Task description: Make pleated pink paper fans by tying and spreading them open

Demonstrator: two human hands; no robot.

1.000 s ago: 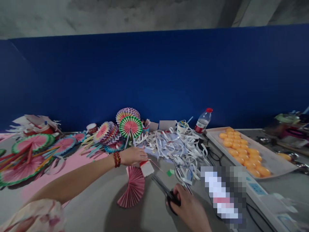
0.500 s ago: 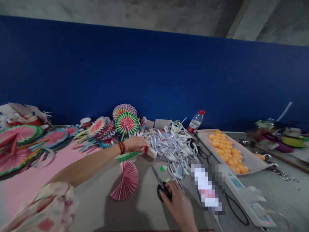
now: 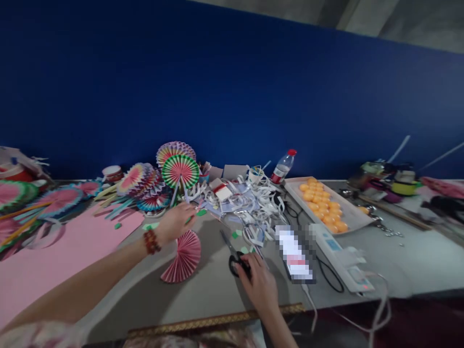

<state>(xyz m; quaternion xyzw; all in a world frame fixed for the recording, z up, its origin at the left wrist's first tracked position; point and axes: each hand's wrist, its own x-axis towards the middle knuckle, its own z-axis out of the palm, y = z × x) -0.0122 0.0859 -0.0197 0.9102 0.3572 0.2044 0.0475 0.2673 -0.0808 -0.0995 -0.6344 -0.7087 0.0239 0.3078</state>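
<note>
My right hand (image 3: 261,282) is closed around the black handles of a pair of scissors (image 3: 232,251), whose blades lie low over the table pointing away. My left hand (image 3: 177,222), with a red-brown bead bracelet at the wrist, is just beyond a pink pleated paper fan (image 3: 184,258). Its fingers are closed on a green paper strip (image 3: 188,220), mostly hidden by the hand. Small green scraps lie near the scissors' blades. A white block with a red band (image 3: 222,191) rests on the heap of white strips (image 3: 250,198).
Finished pleated fans (image 3: 180,171) stand at the back left, beside pink paper (image 3: 72,246). A bottle (image 3: 283,166), a tray (image 3: 348,220) of orange balls, a phone (image 3: 294,253) and a power strip (image 3: 342,261) with cables are to the right. A patterned edging (image 3: 217,320) runs along the table's front.
My left hand has let go of the red-banded block on the heap and come back toward me, onto the green strip. My right hand stays on the scissors. The view has tilted down and right.
</note>
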